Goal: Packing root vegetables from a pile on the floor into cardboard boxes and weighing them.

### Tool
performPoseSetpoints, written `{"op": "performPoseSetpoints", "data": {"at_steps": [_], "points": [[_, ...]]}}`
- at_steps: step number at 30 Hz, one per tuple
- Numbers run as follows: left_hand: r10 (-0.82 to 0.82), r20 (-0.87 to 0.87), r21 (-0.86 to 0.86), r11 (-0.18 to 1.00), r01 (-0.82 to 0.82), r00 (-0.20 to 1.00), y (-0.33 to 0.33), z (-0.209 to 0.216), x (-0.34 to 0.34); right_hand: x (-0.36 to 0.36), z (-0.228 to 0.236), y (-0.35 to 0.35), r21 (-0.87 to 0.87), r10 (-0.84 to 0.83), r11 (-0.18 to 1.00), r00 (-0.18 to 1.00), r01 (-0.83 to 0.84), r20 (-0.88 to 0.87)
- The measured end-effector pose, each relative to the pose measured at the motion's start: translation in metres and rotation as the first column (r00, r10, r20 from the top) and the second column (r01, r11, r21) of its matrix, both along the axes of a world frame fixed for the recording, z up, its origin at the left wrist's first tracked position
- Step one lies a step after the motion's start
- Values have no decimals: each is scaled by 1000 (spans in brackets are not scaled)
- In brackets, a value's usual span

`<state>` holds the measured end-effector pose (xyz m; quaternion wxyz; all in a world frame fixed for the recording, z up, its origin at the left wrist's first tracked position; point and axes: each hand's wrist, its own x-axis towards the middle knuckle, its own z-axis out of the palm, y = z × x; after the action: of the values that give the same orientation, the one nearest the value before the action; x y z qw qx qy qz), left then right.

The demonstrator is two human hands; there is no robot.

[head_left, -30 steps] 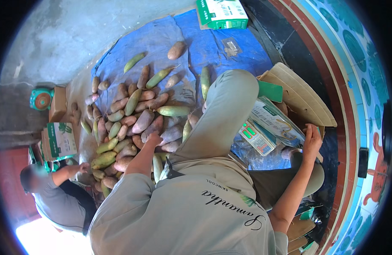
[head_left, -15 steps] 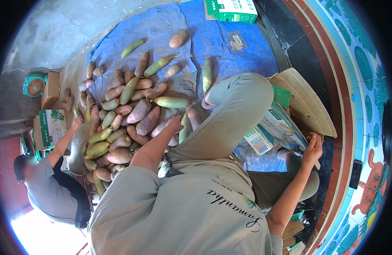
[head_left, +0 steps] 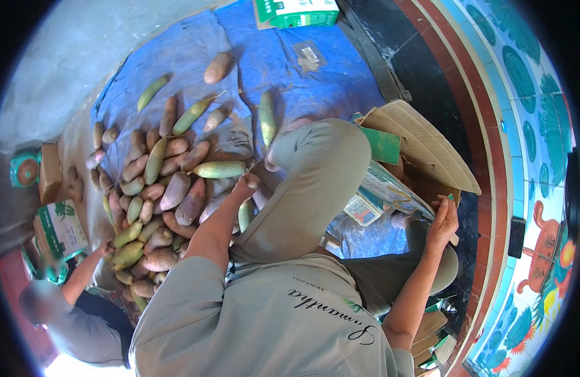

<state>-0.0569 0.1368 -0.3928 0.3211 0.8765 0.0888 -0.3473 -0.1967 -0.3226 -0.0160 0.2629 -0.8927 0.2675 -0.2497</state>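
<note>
My left hand (head_left: 241,188) reaches into the pile of long root vegetables, at the right end of a pale green radish (head_left: 219,169). Its fingers point away and are partly hidden, so I cannot tell whether they grip. A purplish root (head_left: 260,193) lies just right of it, beside my raised knee. My right hand (head_left: 442,224) is closed on the edge of an open cardboard box (head_left: 428,141) with green printed sides. A small bit of green shows at its fingertips. Much of the box's inside is hidden.
Green and reddish-brown roots lie across a blue tarp (head_left: 315,88). At left a co-worker (head_left: 92,327) reaches to the pile. A scale (head_left: 363,208) stands between my legs and the box. Printed cartons (head_left: 60,229) stand at far left; another carton (head_left: 299,12) is at the back.
The view has shifted, so the scene sits further left. My left hand has moved to the green radish's right end. My right hand stays at the box edge; its fingers have lifted slightly.
</note>
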Motion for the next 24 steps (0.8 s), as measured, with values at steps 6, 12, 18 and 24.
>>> {"op": "performPoseSetpoints", "data": {"at_steps": [6,12,18,24], "points": [[-85,-88,270,957,106,992,-20,29,13,-7,6,0,-7,-49,999,998,48,-51],[-120,-67,90,988,126,990,-3,28,6,-4,10,2,-38,-55,998,998,54,-36],[-85,19,-117,989,86,996,96,-67,-1,5,8,7,25,48,998,998,-49,32],[1,-126,-85,996,-11,992,72,19,12,-9,12,6,-58,33,998,999,-34,-16]]}}
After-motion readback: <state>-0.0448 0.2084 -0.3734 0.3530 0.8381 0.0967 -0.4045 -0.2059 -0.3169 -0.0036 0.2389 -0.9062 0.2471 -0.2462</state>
